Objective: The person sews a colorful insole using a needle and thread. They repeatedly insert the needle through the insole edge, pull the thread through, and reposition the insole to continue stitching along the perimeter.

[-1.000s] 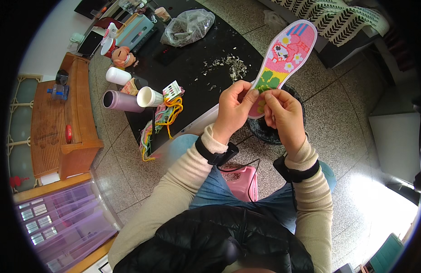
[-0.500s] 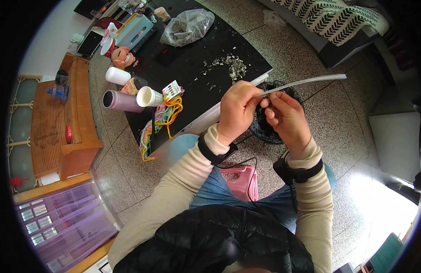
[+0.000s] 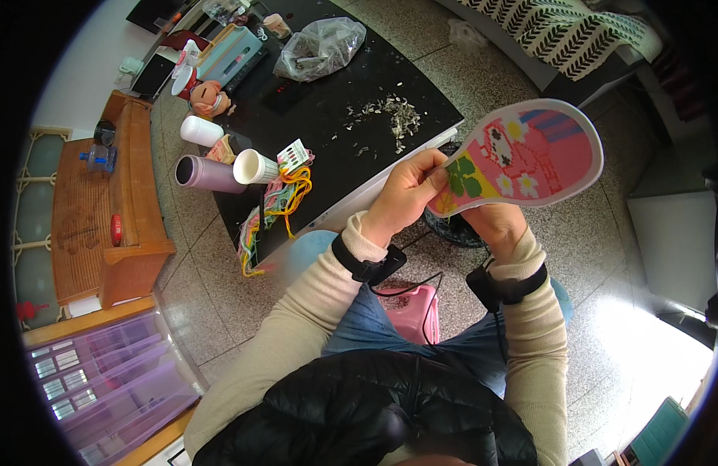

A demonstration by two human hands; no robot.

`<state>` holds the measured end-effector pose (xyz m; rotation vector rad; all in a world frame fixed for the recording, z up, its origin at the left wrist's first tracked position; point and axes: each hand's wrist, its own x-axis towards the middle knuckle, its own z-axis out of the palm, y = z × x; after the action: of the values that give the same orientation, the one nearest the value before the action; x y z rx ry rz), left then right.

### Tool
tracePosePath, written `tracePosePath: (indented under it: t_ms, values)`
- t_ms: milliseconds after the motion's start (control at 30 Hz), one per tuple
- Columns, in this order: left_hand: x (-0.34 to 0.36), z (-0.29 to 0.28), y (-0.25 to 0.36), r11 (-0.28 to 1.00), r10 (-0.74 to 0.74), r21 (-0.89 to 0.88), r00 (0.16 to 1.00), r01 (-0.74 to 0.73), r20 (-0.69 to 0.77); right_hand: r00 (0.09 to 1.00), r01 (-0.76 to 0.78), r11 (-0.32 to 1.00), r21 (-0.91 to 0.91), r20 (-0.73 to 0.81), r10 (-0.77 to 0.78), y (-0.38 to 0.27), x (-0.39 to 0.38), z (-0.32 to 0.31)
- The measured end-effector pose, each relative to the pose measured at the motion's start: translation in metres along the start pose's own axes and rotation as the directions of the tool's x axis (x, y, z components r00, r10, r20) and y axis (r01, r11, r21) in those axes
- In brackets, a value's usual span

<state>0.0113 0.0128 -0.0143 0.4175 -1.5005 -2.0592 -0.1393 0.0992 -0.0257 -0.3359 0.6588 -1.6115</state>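
Observation:
An embroidered shoe insole point(image 3: 565, 159), pink with white flowers, green leaves and a white edge, is held up over the floor with its patterned face visible. My left hand point(image 3: 405, 198) pinches its narrow yellow and green end, thumb on top. My right hand point(image 3: 496, 227) is underneath, by the lower edge; its fingers are hidden behind the insole, and whether they hold a needle or thread does not show. Both wrists wear black straps. Left of my hands, skeins of coloured embroidery thread point(image 3: 285, 200) hang over the black table's edge.
On the black table point(image 3: 320, 140) lie scattered seed shells point(image 3: 402, 116) and a clear plastic bag point(image 3: 322, 48). A paper cup point(image 3: 255, 166), a purple bottle point(image 3: 208, 173) and a white bottle point(image 3: 201, 130) stand at its left. Below my hands are a black-lined bin point(image 3: 456, 233) and a pink stool point(image 3: 413, 314).
The insole has turned from edge-on to showing its embroidered face. My right hand has shifted down and gone behind it, while my left hand keeps its hold and has tilted slightly.

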Motion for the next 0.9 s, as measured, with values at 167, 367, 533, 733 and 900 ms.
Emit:
tracePosePath:
  t_ms: [167, 367, 533, 733, 900]
  values:
    - [-0.001, 0.005, 0.0, 0.996, -0.063, -0.071, 0.998, 0.063, 0.003, 0.988, 0.152, 0.984, 0.088, -0.049, -0.148, -0.014, 0.002, -0.006]
    - [0.002, -0.012, 0.011, 0.765, -0.108, -0.608, 0.973, 0.214, 0.206, 0.993, 0.091, 0.898, 0.431, 0.034, -0.117, -0.048, 0.008, -0.012]
    - [0.003, -0.016, 0.018, 0.695, -0.084, -0.661, 0.945, 0.284, 0.317, 0.957, 0.284, 0.941, 0.184, -0.108, -0.268, -0.055, 0.004, 0.002]
    - [0.002, -0.011, 0.02, 0.641, -0.135, -0.68, 0.924, 0.357, 0.358, 0.917, 0.363, 0.795, -0.487, 0.034, -0.398, -0.029, -0.006, 0.035]
    - [0.001, -0.009, 0.019, 0.575, -0.141, -0.715, 0.909, 0.397, 0.391, 0.836, 0.4, 0.177, -0.899, 0.279, -0.472, -0.023, -0.013, 0.054]
